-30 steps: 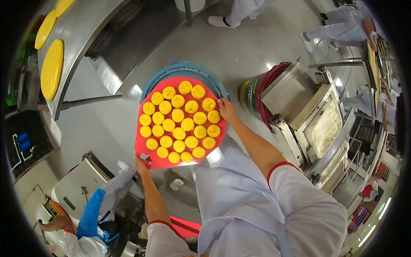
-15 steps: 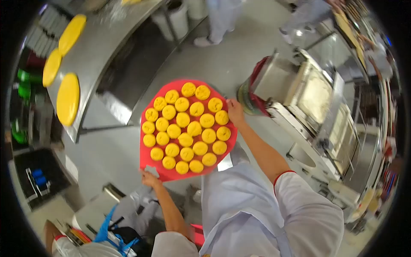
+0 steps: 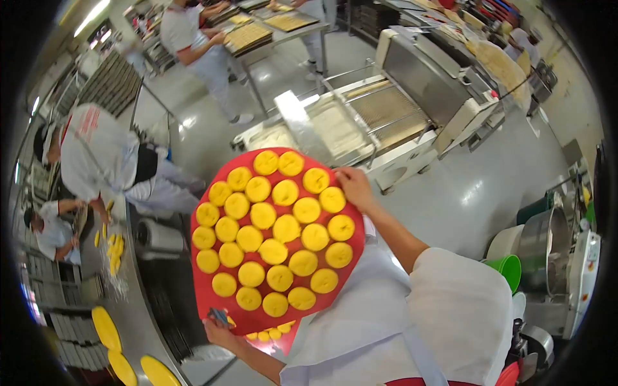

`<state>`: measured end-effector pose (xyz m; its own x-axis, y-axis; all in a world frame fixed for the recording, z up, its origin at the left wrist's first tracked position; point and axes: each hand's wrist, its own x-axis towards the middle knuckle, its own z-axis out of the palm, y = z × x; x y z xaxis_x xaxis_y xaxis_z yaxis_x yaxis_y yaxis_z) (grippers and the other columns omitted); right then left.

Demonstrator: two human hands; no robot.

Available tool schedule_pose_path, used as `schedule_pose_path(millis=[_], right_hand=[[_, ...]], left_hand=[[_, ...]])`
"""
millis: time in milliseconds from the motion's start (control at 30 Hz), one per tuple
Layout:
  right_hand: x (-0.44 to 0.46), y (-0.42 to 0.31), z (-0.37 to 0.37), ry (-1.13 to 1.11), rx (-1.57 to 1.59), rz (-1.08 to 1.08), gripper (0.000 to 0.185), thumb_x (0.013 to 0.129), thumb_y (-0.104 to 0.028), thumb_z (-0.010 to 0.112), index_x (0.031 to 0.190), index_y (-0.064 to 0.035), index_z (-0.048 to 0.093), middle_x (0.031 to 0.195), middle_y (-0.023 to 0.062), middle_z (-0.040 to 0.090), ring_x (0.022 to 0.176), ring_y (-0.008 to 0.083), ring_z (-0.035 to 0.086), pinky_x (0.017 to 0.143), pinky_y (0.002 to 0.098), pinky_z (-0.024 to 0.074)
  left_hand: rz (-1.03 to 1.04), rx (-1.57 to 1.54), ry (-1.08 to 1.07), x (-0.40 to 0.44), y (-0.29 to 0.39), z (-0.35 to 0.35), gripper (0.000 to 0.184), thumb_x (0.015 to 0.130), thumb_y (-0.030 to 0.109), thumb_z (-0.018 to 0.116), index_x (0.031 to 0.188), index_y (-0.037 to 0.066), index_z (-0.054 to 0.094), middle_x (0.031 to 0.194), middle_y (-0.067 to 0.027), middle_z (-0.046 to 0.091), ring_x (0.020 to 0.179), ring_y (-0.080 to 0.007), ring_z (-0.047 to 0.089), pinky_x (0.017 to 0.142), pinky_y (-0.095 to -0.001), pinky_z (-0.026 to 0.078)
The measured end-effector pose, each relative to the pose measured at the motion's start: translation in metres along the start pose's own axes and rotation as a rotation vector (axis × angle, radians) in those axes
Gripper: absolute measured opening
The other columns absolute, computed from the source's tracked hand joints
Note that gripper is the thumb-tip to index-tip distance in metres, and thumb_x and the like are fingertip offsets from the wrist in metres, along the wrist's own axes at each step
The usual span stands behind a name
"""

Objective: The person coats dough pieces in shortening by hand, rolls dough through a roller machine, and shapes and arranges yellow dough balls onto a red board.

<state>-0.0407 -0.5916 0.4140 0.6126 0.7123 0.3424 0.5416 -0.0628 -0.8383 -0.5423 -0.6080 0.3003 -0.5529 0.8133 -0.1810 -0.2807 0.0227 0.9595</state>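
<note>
A red tray (image 3: pixel 261 309) full of round yellow dough pieces (image 3: pixel 273 251) is held out in front of my white apron (image 3: pixel 360 309). My right hand (image 3: pixel 355 188) is closed on its far right edge. The near left corner is gripped by my left hand (image 3: pixel 220 333), beside a small greyish piece (image 3: pixel 221 316) whose kind I cannot make out. Under the tray's near edge, part of another red surface (image 3: pixel 283 344) shows, with more yellow rounds on it.
A steel table (image 3: pixel 138 309) on the left bears flat yellow dough ovals (image 3: pixel 106 329). Ahead stands a dough-rolling machine (image 3: pixel 341 125). Co-workers (image 3: pixel 106 151) stand at left and beyond, near a table with trays (image 3: pixel 248 35). A mixer bowl (image 3: pixel 544 248) and green bucket (image 3: pixel 505 271) are at right.
My view has swung to the right, bringing the machine ahead and the mixer into sight. Both hands still hold the tray, which now appears larger. The second red surface has come into view beneath it.
</note>
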Motion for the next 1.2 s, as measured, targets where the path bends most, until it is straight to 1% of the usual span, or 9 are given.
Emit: schedule_pose_path(millis=[333,400,533,633,733,833,967,1100,1200], right_hand=[[-0.134,-0.090,-0.028,0.459,-0.300,0.088,0.024,0.091,-0.022,0.062,0.104,-0.0051,0.073,0.097,0.0193,0.071,0.092,0.0345,0.069,0.083,0.0408,0.0521],[-0.103,-0.042,-0.008,0.441,-0.291,0.125,0.025,0.092,-0.022,0.061,0.105,-0.0061,0.074,0.100,0.0197,0.071,0.096,0.0353,0.068,0.085,0.0417,0.0517],[-0.120,-0.080,-0.005,0.360,-0.350,0.172,0.026,0.093,-0.021,0.059,0.109,-0.0073,0.073,0.105,0.0195,0.071,0.102,0.0359,0.067,0.088,0.0420,0.0510],[-0.123,-0.059,0.005,0.236,-0.265,0.221,0.024,0.092,-0.018,0.061,0.111,-0.0088,0.073,0.109,0.0194,0.070,0.105,0.0362,0.065,0.091,0.0416,0.0496],[-0.120,-0.061,-0.018,0.116,-0.544,0.145,0.023,0.089,-0.015,0.064,0.110,-0.0105,0.073,0.109,0.0183,0.066,0.105,0.0348,0.063,0.093,0.0419,0.0482],[-0.065,-0.117,0.008,0.290,-0.588,-0.147,0.023,0.087,-0.016,0.067,0.109,-0.0121,0.072,0.110,0.0156,0.064,0.107,0.0321,0.059,0.093,0.0452,0.0472],[-0.002,-0.170,0.068,0.061,-0.629,-0.171,0.031,0.087,-0.035,0.069,0.106,-0.0116,0.071,0.119,0.0130,0.062,0.115,0.0308,0.056,0.096,0.0481,0.0439],[0.031,-0.189,0.100,-0.178,-0.914,0.064,0.041,0.082,-0.041,0.074,0.109,-0.0111,0.070,0.119,0.0141,0.062,0.116,0.0284,0.056,0.099,0.0489,0.0421],[0.041,-0.182,0.088,-0.291,-0.653,0.180,0.047,0.077,-0.040,0.078,0.112,-0.0100,0.069,0.114,0.0154,0.065,0.112,0.0293,0.060,0.097,0.0479,0.0443]], left_hand=[[-0.229,-0.148,-0.485,0.107,0.065,-0.001,0.030,0.102,0.034,0.052,0.099,0.005,0.063,0.082,-0.0018,0.061,0.057,-0.0095,0.053,0.044,-0.0235,0.042],[-0.291,-0.073,-0.484,0.136,0.027,0.026,0.032,0.103,0.033,0.050,0.098,0.005,0.063,0.078,-0.0009,0.060,0.057,-0.0094,0.053,0.043,-0.0245,0.040],[-0.232,-0.072,-0.432,0.127,0.065,0.040,0.027,0.103,0.031,0.052,0.089,0.009,0.060,0.069,0.0028,0.051,0.055,-0.0062,0.044,0.047,-0.0234,0.033],[-0.284,0.037,-0.517,0.138,0.065,0.005,0.029,0.103,0.030,0.052,0.099,0.003,0.063,0.074,0.0012,0.056,0.064,-0.0115,0.054,0.059,-0.0264,0.045],[0.019,0.533,-0.561,0.159,0.056,-0.013,0.039,0.101,0.032,0.054,0.114,-0.004,0.062,0.093,-0.0116,0.064,0.091,-0.0258,0.065,0.081,-0.0398,0.051],[0.742,0.785,-0.179,0.155,0.089,0.032,0.043,0.099,0.030,0.058,0.124,-0.005,0.058,0.112,-0.0190,0.062,0.112,-0.0340,0.057,0.099,-0.0450,0.043],[0.762,0.530,-0.795,0.107,0.174,0.154,0.047,0.095,0.028,0.063,0.130,-0.003,0.055,0.127,-0.0242,0.054,0.125,-0.0407,0.047,0.108,-0.0467,0.037],[1.036,0.763,-0.829,0.091,0.144,0.275,0.045,0.084,0.028,0.075,0.117,-0.001,0.062,0.121,-0.0239,0.057,0.111,-0.0412,0.055,0.098,-0.0451,0.045],[0.776,0.880,-1.079,0.091,0.142,0.294,0.043,0.078,0.025,0.080,0.107,0.000,0.063,0.117,-0.0228,0.057,0.104,-0.0397,0.058,0.091,-0.0439,0.048]])
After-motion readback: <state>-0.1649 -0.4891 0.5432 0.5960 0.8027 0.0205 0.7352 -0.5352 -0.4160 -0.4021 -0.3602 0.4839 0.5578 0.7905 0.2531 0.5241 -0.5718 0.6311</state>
